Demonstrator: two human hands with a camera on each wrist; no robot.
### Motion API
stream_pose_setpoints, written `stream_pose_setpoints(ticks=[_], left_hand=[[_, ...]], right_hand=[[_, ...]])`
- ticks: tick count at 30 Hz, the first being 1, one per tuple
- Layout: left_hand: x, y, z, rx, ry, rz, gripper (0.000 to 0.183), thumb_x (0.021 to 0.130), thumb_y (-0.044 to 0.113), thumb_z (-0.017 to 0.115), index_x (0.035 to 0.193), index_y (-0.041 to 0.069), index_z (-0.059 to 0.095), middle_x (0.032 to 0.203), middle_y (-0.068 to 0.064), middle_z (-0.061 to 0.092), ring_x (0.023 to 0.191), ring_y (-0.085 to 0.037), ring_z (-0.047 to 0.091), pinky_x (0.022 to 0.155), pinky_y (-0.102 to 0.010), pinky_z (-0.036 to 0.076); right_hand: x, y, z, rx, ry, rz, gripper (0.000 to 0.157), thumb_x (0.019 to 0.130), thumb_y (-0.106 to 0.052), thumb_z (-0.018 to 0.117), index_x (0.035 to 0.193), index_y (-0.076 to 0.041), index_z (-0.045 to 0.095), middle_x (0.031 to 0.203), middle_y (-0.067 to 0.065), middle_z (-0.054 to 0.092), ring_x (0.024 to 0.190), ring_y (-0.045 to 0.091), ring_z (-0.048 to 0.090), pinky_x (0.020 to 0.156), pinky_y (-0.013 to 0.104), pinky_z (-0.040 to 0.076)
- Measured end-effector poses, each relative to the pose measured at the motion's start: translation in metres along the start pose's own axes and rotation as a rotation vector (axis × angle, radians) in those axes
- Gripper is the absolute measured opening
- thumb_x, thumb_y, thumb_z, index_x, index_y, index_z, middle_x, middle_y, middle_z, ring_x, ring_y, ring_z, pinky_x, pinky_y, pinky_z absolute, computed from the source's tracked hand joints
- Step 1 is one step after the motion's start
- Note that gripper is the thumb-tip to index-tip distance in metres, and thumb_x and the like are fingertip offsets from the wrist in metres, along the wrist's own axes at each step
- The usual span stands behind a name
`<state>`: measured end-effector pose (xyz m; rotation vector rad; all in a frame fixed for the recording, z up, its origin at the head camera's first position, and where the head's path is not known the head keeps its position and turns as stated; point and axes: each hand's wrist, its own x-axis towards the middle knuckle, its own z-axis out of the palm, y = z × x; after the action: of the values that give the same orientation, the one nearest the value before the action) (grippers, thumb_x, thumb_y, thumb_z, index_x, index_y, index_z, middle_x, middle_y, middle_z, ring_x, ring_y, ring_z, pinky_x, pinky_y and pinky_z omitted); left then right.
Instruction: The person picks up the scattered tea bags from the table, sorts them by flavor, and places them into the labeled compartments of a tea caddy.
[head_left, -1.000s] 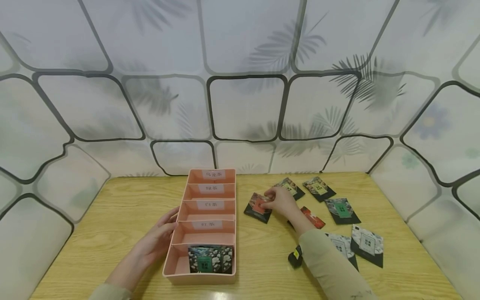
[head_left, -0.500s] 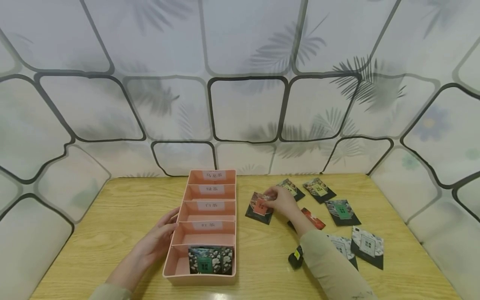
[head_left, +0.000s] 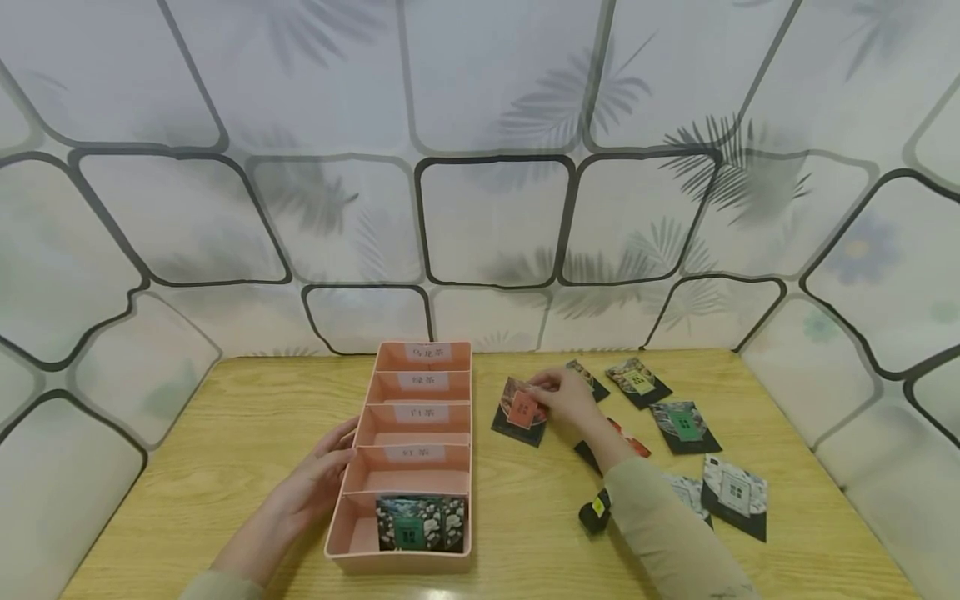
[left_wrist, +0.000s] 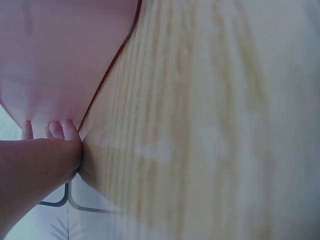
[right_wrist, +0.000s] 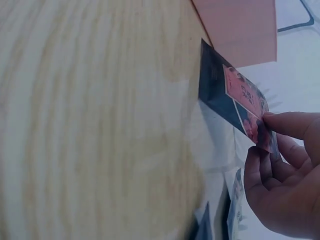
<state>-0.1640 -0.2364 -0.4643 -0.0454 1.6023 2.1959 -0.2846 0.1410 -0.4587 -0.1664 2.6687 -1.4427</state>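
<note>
My right hand [head_left: 570,402] pinches a dark tea sachet with a red label [head_left: 521,412] by its upper right edge, thumb on the printed face. In the right wrist view the sachet [right_wrist: 220,82] tilts up, its far corner low over the table. My left hand [head_left: 318,477] touches the left side of a pink divided box [head_left: 408,481]; in the left wrist view its fingertips [left_wrist: 70,129] lie against the outer wall. Paper labels mark the box's back four dividers. Green-labelled sachets [head_left: 408,532] stand in the front compartment.
Right of the box lie yellow-labelled sachets [head_left: 639,382], a green-labelled one [head_left: 685,425], white ones [head_left: 735,492] and a red one [head_left: 628,440] partly under the right arm. A small black item with a yellow patch [head_left: 595,512] sits by the sleeve. A patterned curtain [head_left: 495,217] backs the wooden table.
The right hand has raised the red-labelled sachet's upper edge, tilting it up from the table, and shifted slightly. The left hand and the box have stayed put.
</note>
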Motion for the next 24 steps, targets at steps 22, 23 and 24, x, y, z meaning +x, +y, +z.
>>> stream_pose_setpoints(ticks=[22,23,24], left_hand=[[-0.002,0.004,0.003,-0.038,0.013,-0.016,0.067,0.095,0.012,0.045,0.151,0.015,0.008,0.152,-0.009,0.013,0.113,-0.004,0.052,0.098,-0.029,0.04],[-0.002,0.004,0.003,-0.037,0.008,-0.017,0.067,0.095,0.012,0.044,0.152,0.015,0.007,0.154,-0.01,0.011,0.113,-0.004,0.051,0.099,-0.03,0.039],[-0.003,0.004,0.003,-0.036,0.007,-0.016,0.067,0.095,0.012,0.044,0.151,0.014,0.008,0.154,-0.01,0.01,0.113,-0.004,0.051,0.098,-0.03,0.039]], right_hand=[[-0.007,-0.05,-0.014,0.066,-0.018,-0.041,0.017,0.088,-0.026,0.066,0.1,-0.015,0.071,0.088,0.005,0.068,0.077,0.017,0.063,0.074,0.046,0.052],[-0.007,-0.052,-0.015,0.064,-0.017,-0.052,0.016,0.088,-0.025,0.066,0.099,-0.014,0.071,0.088,0.005,0.068,0.077,0.017,0.062,0.072,0.044,0.052],[-0.008,-0.054,-0.015,0.063,-0.016,-0.062,0.016,0.088,-0.025,0.066,0.099,-0.014,0.071,0.088,0.005,0.068,0.077,0.018,0.062,0.07,0.041,0.053]])
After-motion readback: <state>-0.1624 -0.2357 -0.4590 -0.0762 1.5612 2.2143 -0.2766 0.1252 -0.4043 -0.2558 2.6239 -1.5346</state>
